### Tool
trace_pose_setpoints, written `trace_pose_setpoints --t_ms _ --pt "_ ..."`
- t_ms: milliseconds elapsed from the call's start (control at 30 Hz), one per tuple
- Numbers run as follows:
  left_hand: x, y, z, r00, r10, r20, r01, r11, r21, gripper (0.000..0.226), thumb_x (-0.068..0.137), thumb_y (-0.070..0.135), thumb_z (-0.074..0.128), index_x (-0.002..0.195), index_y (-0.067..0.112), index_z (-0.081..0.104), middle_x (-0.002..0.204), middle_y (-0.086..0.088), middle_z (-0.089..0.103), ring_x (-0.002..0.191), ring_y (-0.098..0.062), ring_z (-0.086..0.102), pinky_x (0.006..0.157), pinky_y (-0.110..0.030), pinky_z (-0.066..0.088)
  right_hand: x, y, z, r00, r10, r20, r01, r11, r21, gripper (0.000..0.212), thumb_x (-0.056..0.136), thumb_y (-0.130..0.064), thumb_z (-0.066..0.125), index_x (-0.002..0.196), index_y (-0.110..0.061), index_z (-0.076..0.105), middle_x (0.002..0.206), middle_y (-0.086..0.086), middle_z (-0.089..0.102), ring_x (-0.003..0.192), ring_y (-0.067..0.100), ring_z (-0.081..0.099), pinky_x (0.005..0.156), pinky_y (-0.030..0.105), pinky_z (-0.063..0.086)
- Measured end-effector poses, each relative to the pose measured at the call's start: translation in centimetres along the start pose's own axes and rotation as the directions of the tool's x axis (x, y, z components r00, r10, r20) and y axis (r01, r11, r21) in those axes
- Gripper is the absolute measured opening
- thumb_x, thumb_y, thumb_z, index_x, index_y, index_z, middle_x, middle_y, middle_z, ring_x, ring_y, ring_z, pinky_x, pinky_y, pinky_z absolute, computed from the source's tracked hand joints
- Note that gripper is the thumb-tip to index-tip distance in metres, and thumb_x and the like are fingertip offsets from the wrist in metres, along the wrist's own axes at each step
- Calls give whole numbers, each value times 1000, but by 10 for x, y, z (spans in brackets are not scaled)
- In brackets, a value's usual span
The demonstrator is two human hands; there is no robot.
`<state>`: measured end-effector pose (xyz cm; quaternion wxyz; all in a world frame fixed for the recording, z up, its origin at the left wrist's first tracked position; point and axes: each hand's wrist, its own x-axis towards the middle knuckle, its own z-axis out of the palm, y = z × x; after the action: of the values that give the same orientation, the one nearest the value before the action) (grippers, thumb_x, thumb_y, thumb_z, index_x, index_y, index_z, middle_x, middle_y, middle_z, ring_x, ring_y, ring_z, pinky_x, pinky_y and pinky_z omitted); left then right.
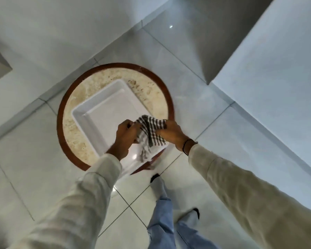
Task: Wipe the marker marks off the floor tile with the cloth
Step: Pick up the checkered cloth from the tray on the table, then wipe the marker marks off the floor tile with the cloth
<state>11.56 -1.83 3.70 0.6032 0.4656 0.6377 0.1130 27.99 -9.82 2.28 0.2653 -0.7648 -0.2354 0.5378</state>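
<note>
Hands over tray | left hand (126, 136) and right hand (171, 132) both clamp the grey-and-white checked cloth (150, 135), bunched between them | cloth hangs above white square plastic tray (97, 112) on round brown-rimmed stone-top table (75, 133) | glossy tiled floor (196, 173) below

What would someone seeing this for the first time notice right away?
Probably the checked cloth at centre, gripped by the left hand and the right hand above a white square tray. The tray sits on a round table with a reddish-brown rim and a speckled beige top, on glossy pale floor tiles.
</note>
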Motion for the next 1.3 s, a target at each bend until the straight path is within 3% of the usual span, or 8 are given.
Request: trace_pose_setpoints --t_ms 133,267,500,667,733,967,1133,1300 --pt "-48 34 98 985 83 153 -84 996 0 15 103 20 59 97 7 60 96 -20 68 82 -32 70 65 -38 64 -60 24 -76 999 39 -30 -33 983 178 39 101 -31 65 133 -9 72 135 14 74 126 30 69 116 46 52" --pt "-87 36 209 963 8 268 -9 1000 3 36 109 37 49 99 7 68 97 -15 73 78 -25 74 46 -31 63 -121 82 -153 997 75 -12 -62 899 433 62 105 -64 44 141 -19 67 136 1 72 106 5 67 89 17 43" --pt "-104 -36 350 839 -104 534 -78 949 306 71 112 50 19 105 9 77 107 -18 73 72 -28 73 58 -30 62 -132 254 -211 933 299 -201 -87 730 678 32 100 -20 68 125 0 71 128 23 75 112 36 74 94 43 61" --pt "-44 -143 419 840 30 541 -407 695 593 63 111 48 28 113 13 80 127 -16 70 111 -38 69 100 -44 56 -59 404 -206 789 530 -309 -96 604 791 29 94 -39 72 89 -11 70 95 11 74 79 27 72 79 39 62" --pt "1 -200 444 792 104 602 -572 470 672 51 111 45 32 99 14 71 137 -20 66 130 -41 61 112 -49 49 -12 476 -197 713 578 -397 -128 664 737 44 90 -54 74 96 -10 73 97 12 72 92 31 72 90 45 62" --pt "177 -394 506 641 121 758 -745 -137 653 64 113 38 29 171 18 15 183 -4 0 170 -28 1 136 -54 8 148 676 -156 653 530 -540 -465 844 267 41 97 -36 60 123 -6 71 131 22 68 120 44 66 98 43 53" --pt "286 -500 524 626 269 732 -691 -242 681 69 111 35 30 172 10 8 182 -15 -7 170 -34 -2 135 -59 6 227 754 -110 643 189 -743 -521 818 -243 54 96 -30 53 147 -12 54 139 18 55 124 44 55 95 53 50" --pt "317 -548 520 485 520 703 -715 -227 661 70 108 35 31 171 8 15 181 -17 9 169 -34 10 134 -64 9 247 779 -45 575 -18 -818 -447 831 -332 83 95 -58 51 162 -12 39 169 12 42 150 42 43 121 53 37"
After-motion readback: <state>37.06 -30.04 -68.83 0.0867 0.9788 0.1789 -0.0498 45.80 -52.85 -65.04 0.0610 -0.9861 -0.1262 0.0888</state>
